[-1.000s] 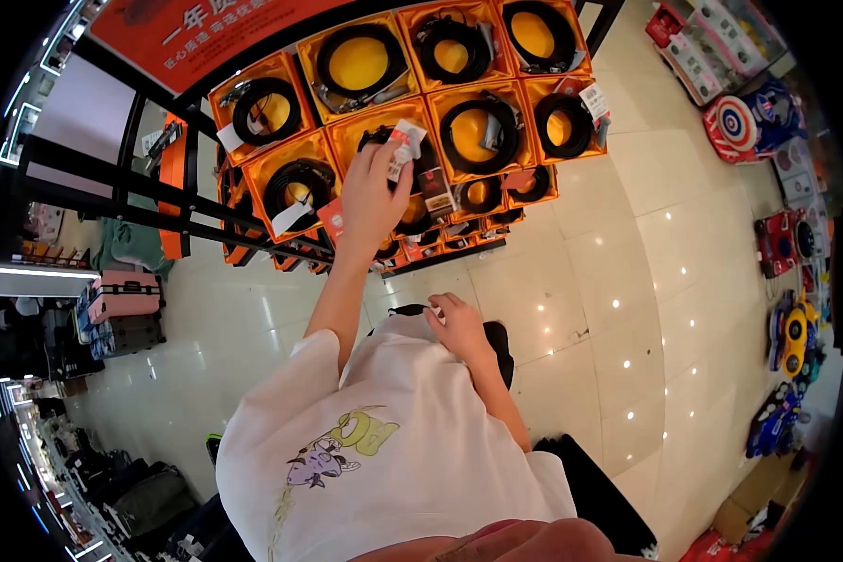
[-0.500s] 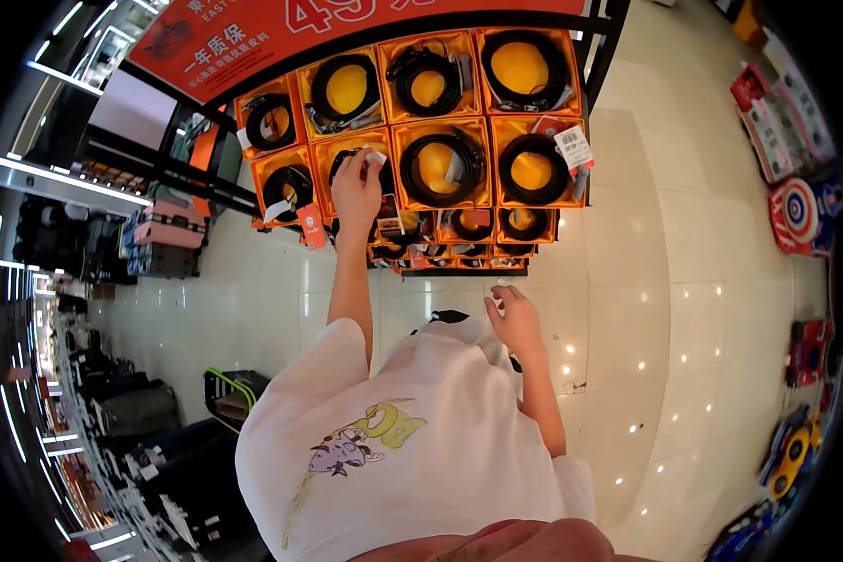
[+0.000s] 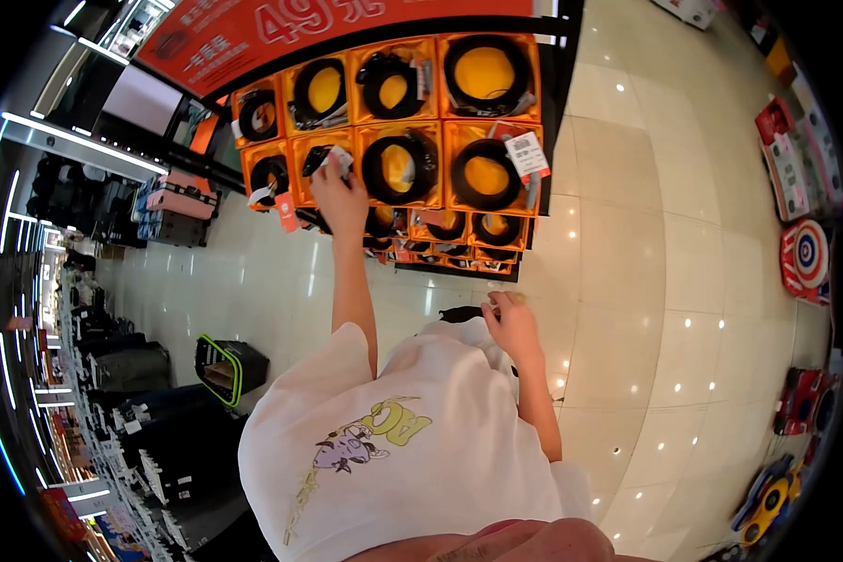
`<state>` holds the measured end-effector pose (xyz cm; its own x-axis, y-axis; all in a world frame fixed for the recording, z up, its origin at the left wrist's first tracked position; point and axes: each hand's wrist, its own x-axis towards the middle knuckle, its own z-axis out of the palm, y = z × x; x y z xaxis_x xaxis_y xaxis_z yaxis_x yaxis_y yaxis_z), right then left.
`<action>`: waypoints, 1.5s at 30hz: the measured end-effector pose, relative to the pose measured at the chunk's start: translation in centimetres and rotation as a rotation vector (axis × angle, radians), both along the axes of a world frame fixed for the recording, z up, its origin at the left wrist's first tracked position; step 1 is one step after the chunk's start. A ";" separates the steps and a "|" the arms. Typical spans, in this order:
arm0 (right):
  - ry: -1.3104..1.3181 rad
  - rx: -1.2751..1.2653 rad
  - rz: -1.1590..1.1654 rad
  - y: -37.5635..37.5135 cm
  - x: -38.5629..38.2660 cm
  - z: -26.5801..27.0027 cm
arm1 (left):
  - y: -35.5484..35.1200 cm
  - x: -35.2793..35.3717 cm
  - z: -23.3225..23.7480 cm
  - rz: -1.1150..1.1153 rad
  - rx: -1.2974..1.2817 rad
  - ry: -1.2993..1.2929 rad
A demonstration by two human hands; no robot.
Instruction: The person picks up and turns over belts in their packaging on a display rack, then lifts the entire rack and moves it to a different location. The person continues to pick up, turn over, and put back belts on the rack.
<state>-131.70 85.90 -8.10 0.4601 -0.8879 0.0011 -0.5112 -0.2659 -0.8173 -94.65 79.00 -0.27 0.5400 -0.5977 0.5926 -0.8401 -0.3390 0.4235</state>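
My left hand (image 3: 340, 199) reaches into an orange-lined box (image 3: 299, 150) in the lower row of a display. Its fingers are closed at a coiled black belt (image 3: 315, 161), beside a pale wrapped piece; the hand hides most of that coil. To the right, another black belt (image 3: 398, 167) lies coiled in its box, and a further belt (image 3: 486, 175) has a white price tag (image 3: 526, 154) hanging over it. My right hand (image 3: 511, 328) hangs in the air below the display, fingers loosely bent and apart, with nothing visible in it.
A red sign (image 3: 281, 37) tops the belt display. A dark basket with a green rim (image 3: 238, 375) stands on the tiled floor (image 3: 618, 262) at left. Clothing racks (image 3: 173, 468) line the left side, suitcases (image 3: 183, 201) stand farther back, and boxed toys (image 3: 804, 258) line the right.
The display has shifted left in view. My left hand has turned slightly, staying at the same box, and the pale piece now shows beside its fingers. My right hand stays low.
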 end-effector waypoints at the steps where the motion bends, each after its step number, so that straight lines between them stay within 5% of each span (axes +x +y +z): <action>1: 0.003 0.015 -0.011 -0.2 -0.4 0.0 | 0.2 -2.1 1.7 0.074 0.004 -0.203; 6: 0.025 0.021 -0.044 -2.6 -3.3 -1.6 | -2.5 -11.3 6.5 -0.277 -0.068 -0.128; 11: 0.077 -0.012 -0.059 -6.9 -6.5 0.2 | -9.0 -18.2 5.1 -0.522 -0.159 0.083; 24: -0.200 -0.230 0.101 -22.3 -6.3 10.9 | -14.6 -22.2 2.0 -0.368 -0.248 -0.025; 45: -0.315 -0.194 0.641 -27.4 -3.6 8.1 | -14.4 -23.7 3.6 -0.194 -0.226 -0.032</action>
<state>-135.27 58.46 0.00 0.8402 -0.4157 0.3482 0.0437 -0.5881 -0.8076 -118.34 64.64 3.29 0.4071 -0.5388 0.7375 -0.8942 -0.0706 0.4420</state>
